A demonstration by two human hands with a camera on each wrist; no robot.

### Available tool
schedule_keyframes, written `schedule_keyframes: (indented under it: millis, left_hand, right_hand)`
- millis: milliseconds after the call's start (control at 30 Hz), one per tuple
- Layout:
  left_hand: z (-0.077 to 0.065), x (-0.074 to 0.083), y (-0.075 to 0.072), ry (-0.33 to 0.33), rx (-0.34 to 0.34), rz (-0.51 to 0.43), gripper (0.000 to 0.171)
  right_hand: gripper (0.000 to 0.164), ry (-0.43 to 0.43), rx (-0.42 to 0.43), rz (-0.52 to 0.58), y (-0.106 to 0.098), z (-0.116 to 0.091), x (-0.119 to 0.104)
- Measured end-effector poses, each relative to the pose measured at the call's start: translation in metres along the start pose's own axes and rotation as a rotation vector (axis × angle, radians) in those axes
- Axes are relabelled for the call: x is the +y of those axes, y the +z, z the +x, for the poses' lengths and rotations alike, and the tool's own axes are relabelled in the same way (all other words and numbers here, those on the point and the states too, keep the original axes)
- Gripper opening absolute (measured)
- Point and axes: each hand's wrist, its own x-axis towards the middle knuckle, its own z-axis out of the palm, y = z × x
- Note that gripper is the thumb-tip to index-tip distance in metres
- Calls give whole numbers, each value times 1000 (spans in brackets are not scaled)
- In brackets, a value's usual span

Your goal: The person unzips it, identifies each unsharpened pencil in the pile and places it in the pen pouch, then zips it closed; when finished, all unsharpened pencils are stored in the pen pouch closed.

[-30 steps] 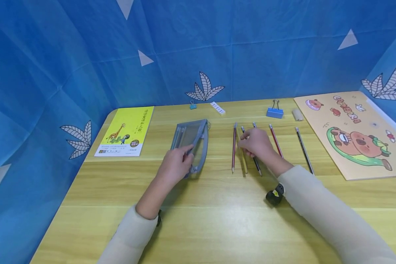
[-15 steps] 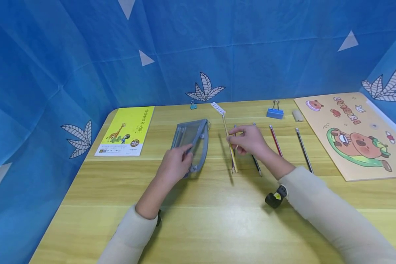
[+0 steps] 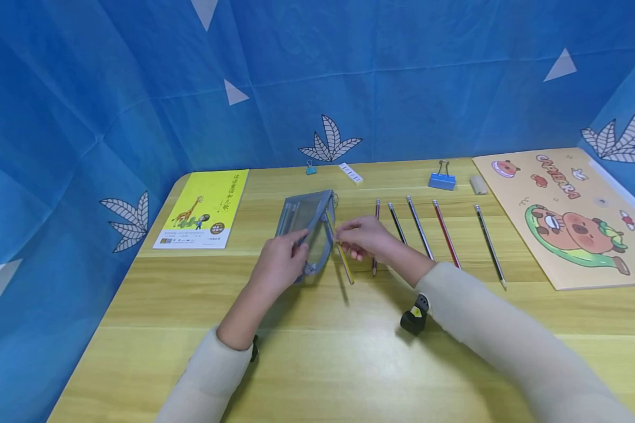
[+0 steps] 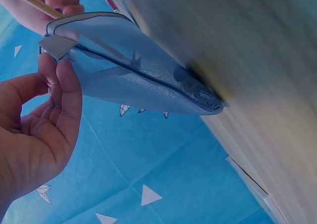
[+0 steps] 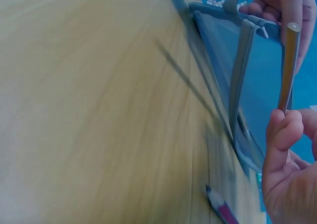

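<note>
My left hand (image 3: 280, 258) pinches the edge of a grey-blue see-through zip pencil case (image 3: 303, 216), thumb and fingers at a fabric tab (image 4: 58, 46) in the left wrist view. The case's mouth stands open towards the right, with slim items faintly visible inside. My right hand (image 3: 367, 236) pinches a yellow pencil (image 3: 346, 267) between thumb and fingers. This pencil is tilted, its far end at the case's mouth and its flat, blunt near end raised over the table. Just right of it, a dark red pencil (image 3: 374, 271) lies partly behind my right hand.
Several pencils lie to the right, among them a red pencil (image 3: 447, 232) and a black pencil (image 3: 490, 247). Behind are a blue binder clip (image 3: 442, 181), an eraser (image 3: 478, 185), a white block (image 3: 351, 173) and a small teal clip (image 3: 310, 170). A yellow book (image 3: 201, 208) and a capybara folder (image 3: 566, 217) flank them.
My right hand has lifted the yellow pencil from the row and carried it left to the pencil case's mouth. My left hand has stayed in place on the case.
</note>
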Motion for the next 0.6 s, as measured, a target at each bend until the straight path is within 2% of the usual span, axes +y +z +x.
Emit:
schedule_keyframes:
  millis: [167,600]
  left_hand:
    - [0,0,1,0,-7,-9,35]
    - [-1,1,-3,-20,-52,-4,37]
  right_hand:
    - [33,15,10,29,8,12,-3]
    - [23,49,135,95,22,32,-11]
